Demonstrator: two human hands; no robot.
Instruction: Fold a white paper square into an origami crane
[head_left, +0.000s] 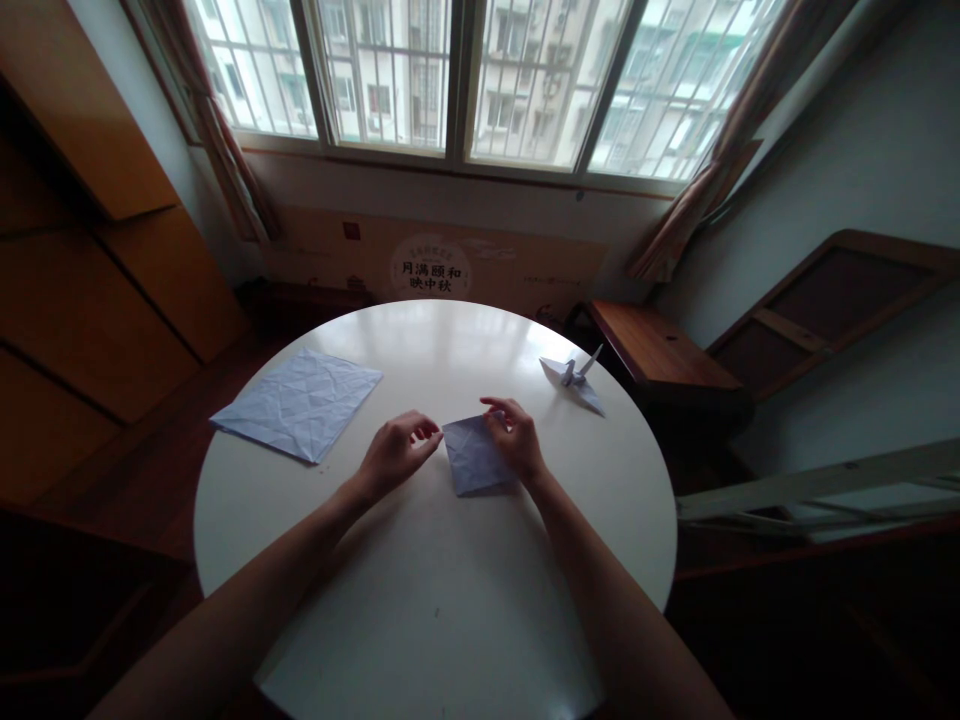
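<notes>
A small folded square of pale paper (pixel 474 458) lies near the middle of the round white table (pixel 450 610). My left hand (pixel 396 452) has its fingers curled in a pinch at the paper's left corner. My right hand (pixel 516 440) rests on the paper's right side with its fingertips pressing the top edge. A larger creased sheet of paper (pixel 298 402) lies flat to the left. A finished paper crane (pixel 574 380) stands at the table's far right.
A wooden side table (pixel 660 355) stands just past the table's right edge. A wooden cabinet (pixel 90 260) fills the left wall. A cardboard box (pixel 431 262) sits below the barred window (pixel 465 80). A framed board (pixel 825 310) leans on the right wall.
</notes>
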